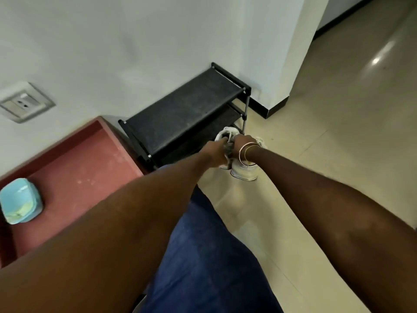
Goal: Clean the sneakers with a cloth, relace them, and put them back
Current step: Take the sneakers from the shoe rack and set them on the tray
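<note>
Left hand (216,152) and right hand (242,143) each grip one of the white sneakers (244,172), fingers curled at the collars, just in front of the shoe rack (185,111), by its right end. Prob. light w/ soft uppers, stiff soles; heel collar = surest hold.

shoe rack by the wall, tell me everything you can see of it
The shoe rack is black, with dark fabric-looking shelves stretched on thin tubes with black corner joints. Two tiers show. It stands upright on the pale floor against the white wall, beside a red table. White sneakers held in front overlap its lower tier; contact unclear.
</note>
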